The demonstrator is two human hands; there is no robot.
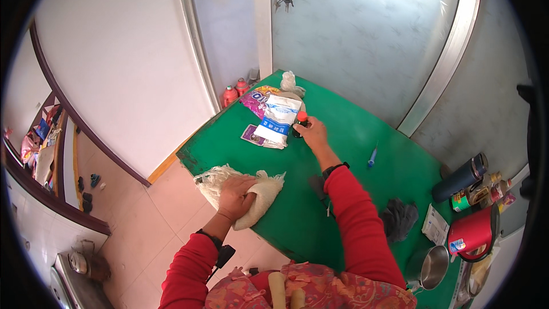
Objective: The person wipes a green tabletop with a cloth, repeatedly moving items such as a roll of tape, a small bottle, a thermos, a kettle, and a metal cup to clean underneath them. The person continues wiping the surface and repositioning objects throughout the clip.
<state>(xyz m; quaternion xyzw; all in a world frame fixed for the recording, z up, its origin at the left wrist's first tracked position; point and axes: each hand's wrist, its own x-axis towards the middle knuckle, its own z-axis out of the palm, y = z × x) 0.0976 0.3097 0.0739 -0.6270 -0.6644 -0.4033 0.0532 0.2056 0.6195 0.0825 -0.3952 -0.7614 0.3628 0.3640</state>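
My left hand point(236, 197) presses on a cream fringed cloth point(263, 193), which is bunched over the near left edge of the green table point(296, 223). Farther off, my right hand point(314, 133) has its fingers around a small dark bottle point(297, 130) with a red cap. Right beside that bottle lies a white and blue packet point(279, 118). Under and around the packet are a purple snack bag point(257, 102), a purple card-like packet point(252, 135) and a knotted clear plastic bag point(289, 80). The bottle's lower part is partly hidden by my fingers.
To the right lie a blue syringe point(373, 156) and a dark grey cloth point(399, 219). A dark thermos point(459, 178), sauce bottles point(476, 195), a red electric kettle point(472, 234) and a metal pot point(434, 268) crowd the right edge. A frosted glass panel point(360, 51) borders the table's far side.
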